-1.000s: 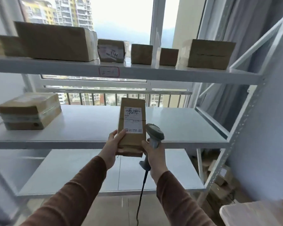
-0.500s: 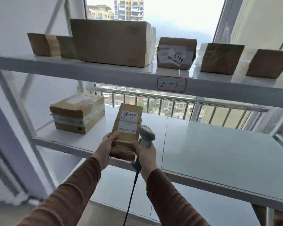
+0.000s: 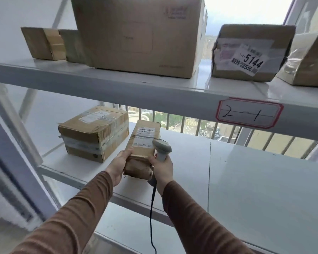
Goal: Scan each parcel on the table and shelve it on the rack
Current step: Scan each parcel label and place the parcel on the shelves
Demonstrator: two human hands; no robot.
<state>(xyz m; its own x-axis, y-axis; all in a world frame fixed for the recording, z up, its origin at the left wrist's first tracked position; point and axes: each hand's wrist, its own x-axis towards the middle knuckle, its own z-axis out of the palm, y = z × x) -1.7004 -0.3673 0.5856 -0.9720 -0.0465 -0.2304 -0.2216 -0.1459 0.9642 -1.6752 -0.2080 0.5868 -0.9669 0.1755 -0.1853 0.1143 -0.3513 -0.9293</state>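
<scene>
- The left hand [image 3: 118, 165] grips the near left corner of a narrow brown parcel [image 3: 142, 145], thumb on top by the label; this keeps the printed face up and readable.
- The right hand [image 3: 162, 169] is clenched round the grip of a grey handheld barcode scanner [image 3: 162, 147], and its fingers also seem to press against the parcel's right side, so that both hands steady the load. The scanner's black cable [image 3: 151, 213] hangs down toward the near edge of the view.
- The parcel is over the near left part of the middle shelf [image 3: 246, 180] of the white rack [image 3: 154, 92]. Whether its far end already rests on the shelf I cannot tell; the near end is carried by the hands.
- It is aimed at the bare strip just right of a taped cardboard box [image 3: 94, 132] that lies at the shelf's left end, probably so that parcels line up from the left and the shelf fills in order.
- The white shipping label [image 3: 144, 137] faces up and toward the person, which would let it be read once shelved.
- On the upper shelf stand a large carton [image 3: 138, 33], a small taped box [image 3: 44, 43] to its left, and a parcel marked 5144 [image 3: 250, 54] to its right. Their faces look toward the near side, likely for quick finding.
- A red-bordered tag reading 2-1 [image 3: 249, 113] is stuck on the upper shelf's front edge, seemingly naming that bay.
- My judgement: scanning seems done and the shelving step is in hand.
</scene>
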